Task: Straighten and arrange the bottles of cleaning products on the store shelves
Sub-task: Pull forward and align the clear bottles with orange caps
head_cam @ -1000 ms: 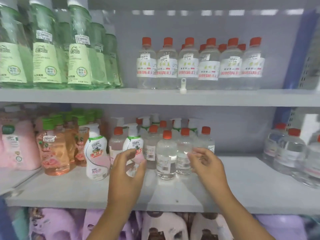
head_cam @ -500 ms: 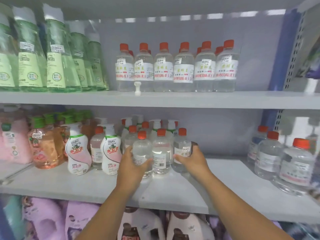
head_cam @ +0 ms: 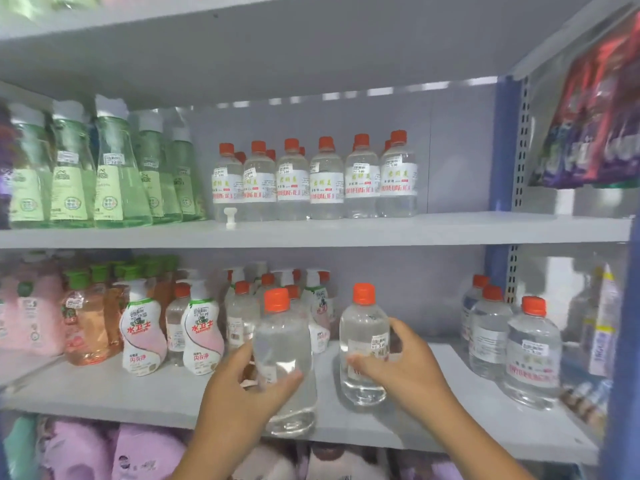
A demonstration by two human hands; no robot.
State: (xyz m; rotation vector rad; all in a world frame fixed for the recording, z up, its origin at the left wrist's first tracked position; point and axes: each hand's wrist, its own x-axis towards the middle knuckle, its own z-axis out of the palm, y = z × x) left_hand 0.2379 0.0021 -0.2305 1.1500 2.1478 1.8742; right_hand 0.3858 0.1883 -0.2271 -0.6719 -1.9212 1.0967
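Observation:
My left hand [head_cam: 242,393] grips a clear bottle with an orange cap [head_cam: 282,344], held near the front edge of the middle shelf [head_cam: 138,393]. My right hand [head_cam: 405,368] grips a second clear orange-capped bottle [head_cam: 362,341] just to its right, with a price sticker facing me. Behind them stand more clear orange-capped bottles [head_cam: 240,313] mixed with white pump bottles [head_cam: 202,327]. A neat row of labelled clear bottles [head_cam: 311,181] lines the upper shelf.
Green bottles [head_cam: 107,174] fill the upper shelf's left. Orange and pink bottles [head_cam: 83,323] stand at the middle shelf's left. Three clear bottles [head_cam: 533,351] sit at its right, by the blue upright [head_cam: 502,168]. Purple pouches [head_cam: 138,452] lie below.
Both hands have pulled their bottles out of the cluster toward the shelf's front and apart. The view has tilted upward and shifted right.

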